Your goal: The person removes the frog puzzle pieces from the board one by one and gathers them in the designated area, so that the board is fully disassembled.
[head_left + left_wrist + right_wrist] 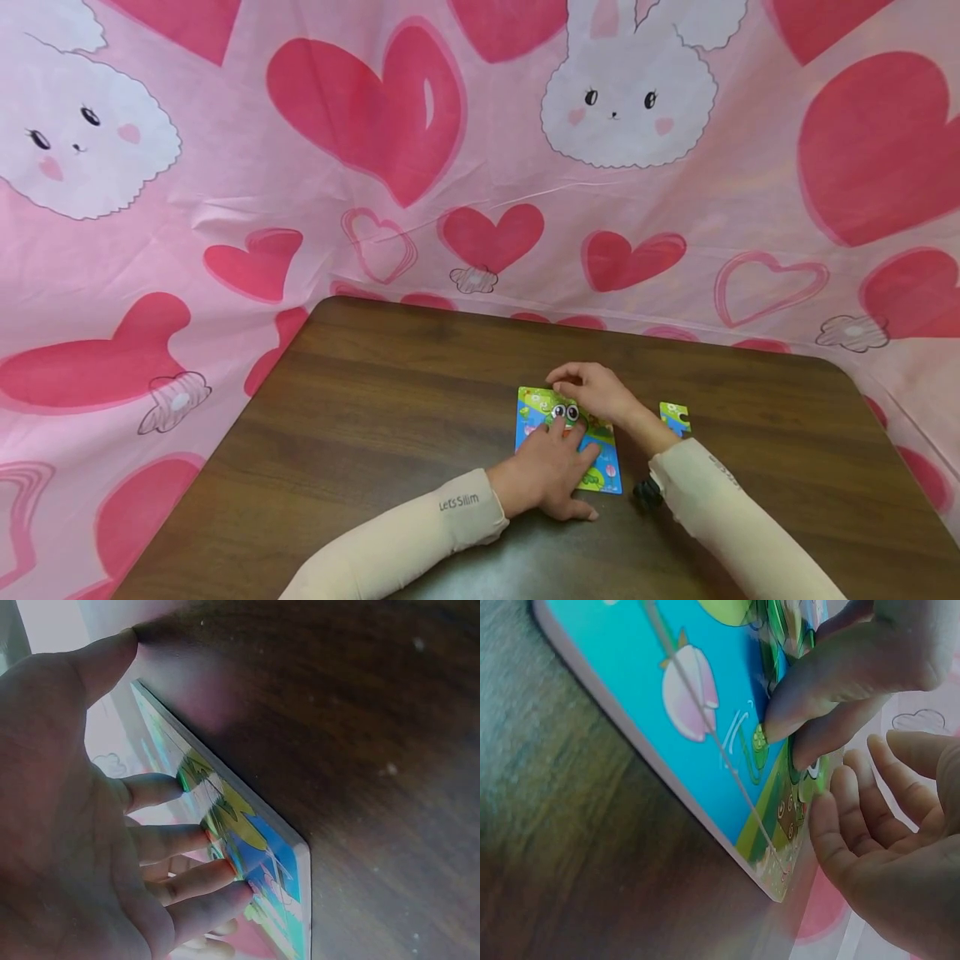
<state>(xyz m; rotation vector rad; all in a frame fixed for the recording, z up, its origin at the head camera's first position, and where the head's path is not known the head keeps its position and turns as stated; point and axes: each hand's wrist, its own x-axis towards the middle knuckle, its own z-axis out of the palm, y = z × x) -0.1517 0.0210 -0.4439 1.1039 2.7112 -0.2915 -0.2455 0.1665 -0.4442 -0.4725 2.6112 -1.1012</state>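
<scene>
A: What's beyond the puzzle board (609,467)?
B: A pink backdrop (322,158) with hearts and white rabbits. Beneath the board spreads the brown worktop (405,400).
A: And the sleeves?
B: Both cream: the left sleeve (405,533) reaches in from the board's near left, the right sleeve (738,521) from its near right.
A: How's the left grip (546,471)?
B: Spread wide, fingertips on the board's face, nothing held.
A: The right grip (596,393)?
B: At the board's far edge, fingers loosely bent, holding nothing I can see. I can't tell whether it touches.
A: The board itself?
B: Flat on the worktop, partly covered by the hands.
A: Anything smaller?
B: A loose puzzle piece (672,413), right of the board and apart from it.
</scene>
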